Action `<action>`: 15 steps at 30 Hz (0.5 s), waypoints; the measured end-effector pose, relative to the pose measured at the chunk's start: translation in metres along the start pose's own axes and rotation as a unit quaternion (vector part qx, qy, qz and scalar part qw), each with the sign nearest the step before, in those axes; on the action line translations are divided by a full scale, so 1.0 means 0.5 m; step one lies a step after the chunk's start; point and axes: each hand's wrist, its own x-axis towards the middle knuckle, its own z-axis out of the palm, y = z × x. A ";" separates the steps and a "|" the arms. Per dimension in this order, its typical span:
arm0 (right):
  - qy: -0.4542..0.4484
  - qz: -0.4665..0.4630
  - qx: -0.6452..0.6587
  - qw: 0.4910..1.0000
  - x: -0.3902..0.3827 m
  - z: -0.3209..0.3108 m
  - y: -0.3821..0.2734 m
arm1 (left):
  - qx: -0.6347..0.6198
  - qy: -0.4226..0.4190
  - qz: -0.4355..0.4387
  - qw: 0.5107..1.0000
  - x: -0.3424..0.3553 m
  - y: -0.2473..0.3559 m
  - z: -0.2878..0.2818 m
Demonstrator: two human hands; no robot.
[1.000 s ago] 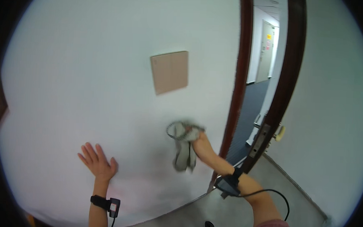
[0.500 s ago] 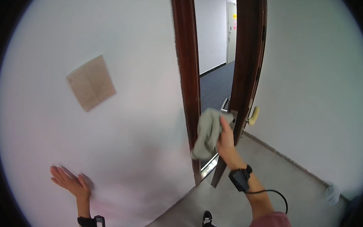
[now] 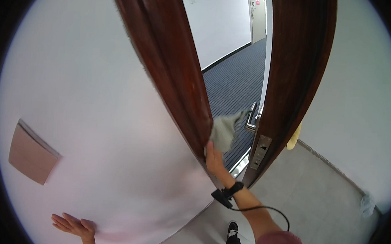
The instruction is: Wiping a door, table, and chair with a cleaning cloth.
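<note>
A grey-green cloth (image 3: 224,133) is in my right hand (image 3: 214,160), which lies at the inner edge of the dark brown wooden door frame (image 3: 164,36). The cloth looks blurred, with one corner trailing toward the opening. My fingers are partly hidden behind the frame's edge and the cloth. My left hand (image 3: 72,225) is low at the left by the white wall (image 3: 114,162), fingers stretched out and holding nothing. To the right of the cloth stands the partly open brown door (image 3: 298,61), with a metal lever handle (image 3: 252,118) and a lock plate (image 3: 261,153) on its edge.
A yellow padded cover (image 3: 293,138) shows past the door's edge. Through the gap lies a dark striped carpet (image 3: 237,75) with a pale door (image 3: 257,19) beyond. A beige square panel (image 3: 34,153) is on the left wall. A clear plastic bag (image 3: 367,205) rests by the right skirting.
My right hand has moved left with the cloth, from beside the door handle to the door frame. The view has come closer to the doorway. My left hand appears lower.
</note>
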 end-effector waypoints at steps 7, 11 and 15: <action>0.084 0.186 -0.040 0.978 -0.166 -0.006 0.277 | -0.009 0.005 0.003 1.000 0.000 0.021 0.005; 0.048 0.305 0.250 0.918 -0.315 -0.060 0.380 | -0.028 0.021 -0.002 0.999 0.008 0.034 0.003; 0.038 0.421 0.470 0.775 -0.488 -0.101 0.323 | -0.029 0.026 -0.018 0.999 -0.005 0.006 -0.014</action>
